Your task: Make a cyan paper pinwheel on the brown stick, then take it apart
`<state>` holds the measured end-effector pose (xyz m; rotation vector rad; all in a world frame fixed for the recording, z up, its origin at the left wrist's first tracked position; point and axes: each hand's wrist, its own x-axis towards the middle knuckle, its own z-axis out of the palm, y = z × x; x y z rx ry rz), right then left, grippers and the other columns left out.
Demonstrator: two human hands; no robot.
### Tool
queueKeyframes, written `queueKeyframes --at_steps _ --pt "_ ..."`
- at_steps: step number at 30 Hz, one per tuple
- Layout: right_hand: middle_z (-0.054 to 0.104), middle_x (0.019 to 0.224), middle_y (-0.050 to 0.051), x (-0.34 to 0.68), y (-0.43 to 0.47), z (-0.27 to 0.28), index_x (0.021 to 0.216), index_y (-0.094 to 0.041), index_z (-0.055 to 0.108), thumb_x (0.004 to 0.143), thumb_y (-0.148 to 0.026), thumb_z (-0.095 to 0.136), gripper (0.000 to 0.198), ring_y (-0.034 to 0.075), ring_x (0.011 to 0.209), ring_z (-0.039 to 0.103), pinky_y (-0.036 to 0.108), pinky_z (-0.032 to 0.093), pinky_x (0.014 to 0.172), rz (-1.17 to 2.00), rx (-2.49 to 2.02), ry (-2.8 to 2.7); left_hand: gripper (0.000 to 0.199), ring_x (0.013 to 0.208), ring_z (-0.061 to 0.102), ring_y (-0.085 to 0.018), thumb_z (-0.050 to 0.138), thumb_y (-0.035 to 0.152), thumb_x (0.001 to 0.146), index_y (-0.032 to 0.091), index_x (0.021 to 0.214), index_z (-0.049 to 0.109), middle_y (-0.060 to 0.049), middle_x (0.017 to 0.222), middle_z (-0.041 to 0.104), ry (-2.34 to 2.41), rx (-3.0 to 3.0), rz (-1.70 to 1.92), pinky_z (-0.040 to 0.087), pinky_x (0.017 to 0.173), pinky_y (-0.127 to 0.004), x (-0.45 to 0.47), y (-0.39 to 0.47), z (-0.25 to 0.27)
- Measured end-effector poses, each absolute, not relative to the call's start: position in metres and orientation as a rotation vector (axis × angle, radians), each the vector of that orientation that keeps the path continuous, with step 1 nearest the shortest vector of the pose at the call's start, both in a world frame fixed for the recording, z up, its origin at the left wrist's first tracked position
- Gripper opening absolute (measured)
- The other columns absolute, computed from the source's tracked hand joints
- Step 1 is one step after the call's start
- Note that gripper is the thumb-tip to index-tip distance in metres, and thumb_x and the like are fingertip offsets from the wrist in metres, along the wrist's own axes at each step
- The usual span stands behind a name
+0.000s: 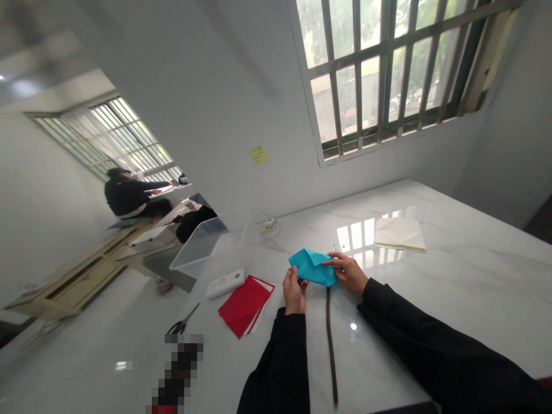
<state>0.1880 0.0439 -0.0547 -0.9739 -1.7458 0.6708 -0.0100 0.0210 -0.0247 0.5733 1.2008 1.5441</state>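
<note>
A folded sheet of blue paper [311, 269] is held between my two hands above the white marble-patterned table [466, 287]. My left hand [294, 292] grips its left lower edge, thumb on top and fingers behind. At its right end, my right hand [348, 272] pinches the paper near a folded flap. Part of the right hand's grip is hidden behind the sheet. Below the paper, a thin dark brown strip [330, 345] lies lengthwise on the table. Left of my left hand rest red sheets of paper [245, 305] with white sheets under them.
A white oblong device [225, 283] lies beside a clear plastic bin [211, 247]. Scissors [181, 324] are further left. Cream paper [400, 233] sits at the back right, and small shiny beads [334, 248] lie behind my right hand. A person [129, 192] sits in the far room.
</note>
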Motion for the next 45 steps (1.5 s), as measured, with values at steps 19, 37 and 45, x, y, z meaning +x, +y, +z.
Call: queueKeyframes --at_steps 19,37,45 --pt "0.074 0.126 0.011 0.192 0.060 -0.066 0.134 -0.016 0.070 0.091 -0.030 0.054 0.047 0.029 0.115 0.069 0.045 0.055 0.102 0.888 -1.170 -1.338 0.064 0.072 0.067 -0.014 0.089 0.045 0.064 0.018 0.114 0.059 -0.002 0.082 0.071 1.176 0.853 1.478 0.052 0.071 -0.026 -0.012 0.020 -0.024" --pt "0.076 0.094 0.008 0.198 0.059 -0.054 0.118 -0.016 0.077 0.084 -0.043 0.060 0.046 0.021 0.083 0.066 0.031 0.053 0.074 0.933 -1.168 -1.169 0.068 0.096 0.071 -0.022 0.090 0.035 0.064 0.016 0.126 0.070 -0.012 0.118 0.074 1.163 1.184 1.125 0.057 0.083 -0.031 -0.012 0.014 -0.023" --pt "0.068 0.073 0.005 0.201 0.059 -0.054 0.120 -0.010 0.077 0.079 -0.053 0.069 0.060 0.016 0.066 0.055 0.028 0.045 0.061 1.065 -1.150 -1.022 0.076 0.124 0.066 -0.028 0.092 0.032 0.064 0.022 0.136 0.068 -0.012 0.145 0.063 0.984 0.954 1.287 0.050 0.109 -0.042 -0.014 0.018 -0.023"
